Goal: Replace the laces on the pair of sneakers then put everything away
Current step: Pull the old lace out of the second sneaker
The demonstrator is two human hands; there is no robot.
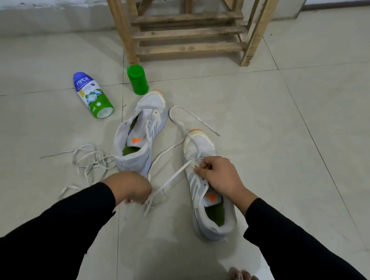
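Lace (172,177), limp and light, is stretching from the sneaker (195,189) on the floor (287,133), left hand (129,189) gripping its free end, right hand (220,176) pinching it at the eyelets (204,179); best held near the tip.

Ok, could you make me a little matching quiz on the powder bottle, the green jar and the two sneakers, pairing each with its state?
Things:
1 powder bottle
2 green jar
3 farther sneaker
4 nearer sneaker

States:
A no lace in the eyelets that show
B lying on its side
C lace through its front eyelets, held by the left hand and right hand
D upright by the wooden rack

Pairs: 1-B; 2-D; 3-A; 4-C
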